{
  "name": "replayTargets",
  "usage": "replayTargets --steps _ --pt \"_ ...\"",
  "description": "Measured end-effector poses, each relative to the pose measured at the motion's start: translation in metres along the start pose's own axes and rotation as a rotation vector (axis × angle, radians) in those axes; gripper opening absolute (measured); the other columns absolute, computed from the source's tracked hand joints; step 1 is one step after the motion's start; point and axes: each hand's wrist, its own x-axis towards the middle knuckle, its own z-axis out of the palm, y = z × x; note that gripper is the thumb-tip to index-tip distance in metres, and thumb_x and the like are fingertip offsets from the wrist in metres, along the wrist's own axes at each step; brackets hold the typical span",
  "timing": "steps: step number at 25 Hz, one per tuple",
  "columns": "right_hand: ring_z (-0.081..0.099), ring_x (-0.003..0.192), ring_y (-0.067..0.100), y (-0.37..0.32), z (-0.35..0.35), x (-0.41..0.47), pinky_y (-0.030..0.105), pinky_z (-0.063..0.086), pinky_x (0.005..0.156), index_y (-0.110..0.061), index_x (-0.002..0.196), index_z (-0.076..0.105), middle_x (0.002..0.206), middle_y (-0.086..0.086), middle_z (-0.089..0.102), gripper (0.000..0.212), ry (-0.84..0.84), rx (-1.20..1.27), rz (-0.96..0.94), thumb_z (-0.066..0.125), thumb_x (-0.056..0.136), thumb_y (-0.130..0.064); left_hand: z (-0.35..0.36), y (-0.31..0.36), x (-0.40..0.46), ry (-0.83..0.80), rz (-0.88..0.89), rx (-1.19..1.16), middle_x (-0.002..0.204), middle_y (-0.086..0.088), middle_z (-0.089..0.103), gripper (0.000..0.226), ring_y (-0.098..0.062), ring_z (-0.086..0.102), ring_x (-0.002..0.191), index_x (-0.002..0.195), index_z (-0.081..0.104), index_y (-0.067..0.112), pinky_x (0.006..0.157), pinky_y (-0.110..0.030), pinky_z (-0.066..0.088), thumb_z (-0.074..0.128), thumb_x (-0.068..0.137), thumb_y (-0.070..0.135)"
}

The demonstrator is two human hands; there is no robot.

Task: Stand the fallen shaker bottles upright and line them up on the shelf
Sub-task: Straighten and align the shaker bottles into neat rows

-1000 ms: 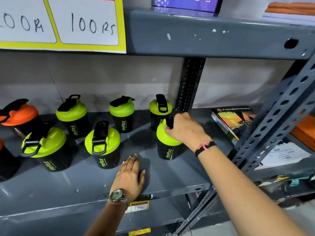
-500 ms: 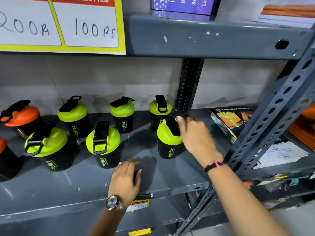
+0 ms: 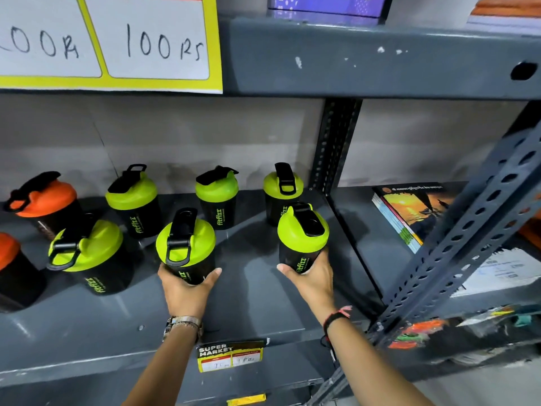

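Observation:
Black shaker bottles with lime-green lids stand upright on the grey metal shelf (image 3: 87, 326). My left hand (image 3: 187, 291) grips the base of the front middle bottle (image 3: 186, 244). My right hand (image 3: 314, 281) wraps the base of the front right bottle (image 3: 303, 234). Another green-lidded bottle (image 3: 87, 250) stands front left. Three more stand in the back row: back-left bottle (image 3: 133, 199), back-middle bottle (image 3: 217, 194) and back-right bottle (image 3: 283, 189). An orange-lidded bottle (image 3: 44, 197) stands at the back far left, a second orange-lidded one (image 3: 8, 259) is cut off at the left edge.
A stack of books (image 3: 409, 215) lies on the shelf to the right, behind a perforated steel upright (image 3: 468, 230). A price sign (image 3: 111, 39) hangs from the upper shelf. A supermarket price tag (image 3: 229, 356) is stuck on the shelf's front lip.
My left hand lifted off the shelf surface and took hold of the front middle bottle. My right hand dropped from the front right bottle's lid to grip its base.

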Motion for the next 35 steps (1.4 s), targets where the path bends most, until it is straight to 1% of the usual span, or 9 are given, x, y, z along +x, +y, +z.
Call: replayTargets --steps 2,6,8,11,14,18,23,28,35 --pt "0.059 0.099 0.023 0.002 0.001 -0.001 0.02 0.042 0.081 -0.012 0.108 0.048 0.108 0.01 0.063 0.068 0.034 -0.009 -0.008 0.087 0.053 -0.018 0.005 -0.001 -0.001 0.018 -0.012 0.025 0.12 -0.018 0.056 0.078 -0.034 0.054 0.108 0.115 0.037 0.006 0.091 -0.036 0.04 0.086 0.055 0.011" --pt "0.057 0.093 0.017 0.007 -0.003 -0.006 0.016 0.04 0.078 -0.014 0.108 0.048 0.1 0.002 0.061 0.067 0.035 0.005 -0.019 0.087 0.053 -0.02 0.02 0.002 -0.014 -0.007 0.021 0.023 0.114 -0.019 0.058 0.072 -0.032 0.056 0.103 0.109 0.041 0.005 0.083 -0.031 0.039 0.087 0.053 0.012" --pt "0.056 0.095 0.015 0.008 -0.004 -0.009 0.018 0.041 0.081 -0.014 0.111 0.048 0.104 0.003 0.062 0.069 0.031 0.011 -0.022 0.087 0.054 -0.02 0.025 0.003 -0.021 -0.007 0.039 0.017 0.113 -0.02 0.058 0.072 -0.033 0.056 0.102 0.108 0.042 0.004 0.081 -0.031 0.038 0.087 0.052 0.011" --pt "0.056 0.105 0.02 0.01 -0.005 -0.012 0.023 0.042 0.088 -0.012 0.117 0.045 0.115 0.007 0.06 0.076 0.024 0.014 -0.024 0.087 0.054 -0.021 0.026 0.002 -0.023 -0.022 0.06 0.022 0.115 -0.021 0.057 0.075 -0.034 0.055 0.103 0.11 0.041 0.004 0.083 -0.032 0.039 0.087 0.052 0.011" --pt "0.049 0.112 0.023 0.01 -0.005 -0.014 0.029 0.04 0.096 -0.006 0.12 0.041 0.12 0.011 0.053 0.084 0.017 -0.016 -0.02 0.088 0.052 -0.021 0.023 0.0 -0.023 -0.042 0.107 0.045 0.117 -0.021 0.055 0.078 -0.033 0.054 0.106 0.115 0.04 0.004 0.087 -0.035 0.04 0.086 0.052 0.008" --pt "0.05 0.11 0.028 0.009 -0.004 -0.017 0.037 0.044 0.095 -0.002 0.114 0.045 0.115 0.015 0.053 0.072 0.047 -0.055 -0.013 0.085 0.057 -0.02 0.021 0.0 -0.026 -0.03 0.102 0.085 0.116 -0.023 0.056 0.075 -0.038 0.054 0.107 0.114 0.041 0.003 0.09 -0.041 0.043 0.086 0.053 0.007" --pt "0.056 0.102 0.031 0.008 -0.005 -0.023 0.044 0.05 0.089 -0.002 0.108 0.048 0.109 0.017 0.058 0.064 0.056 -0.037 -0.006 0.085 0.058 -0.018 0.017 0.0 -0.034 -0.044 0.096 0.119 0.111 -0.026 0.059 0.069 -0.039 0.056 0.103 0.106 0.043 0.0 0.086 -0.04 0.044 0.086 0.052 0.007" --pt "0.056 0.103 0.028 0.01 -0.006 -0.029 0.039 0.05 0.088 -0.004 0.109 0.049 0.11 0.015 0.058 0.065 0.062 -0.059 -0.029 0.085 0.058 -0.02 0.015 0.002 -0.037 -0.045 0.092 0.113 0.111 -0.026 0.059 0.07 -0.039 0.055 0.105 0.108 0.044 -0.001 0.088 -0.043 0.045 0.086 0.053 0.008" --pt "0.056 0.103 0.027 0.008 -0.007 -0.034 0.041 0.052 0.088 -0.005 0.114 0.048 0.111 0.013 0.058 0.068 0.056 -0.063 -0.032 0.084 0.059 -0.02 0.013 0.003 -0.04 -0.045 0.096 0.123 0.113 -0.026 0.058 0.071 -0.039 0.054 0.106 0.109 0.043 0.0 0.09 -0.044 0.044 0.086 0.053 0.009"
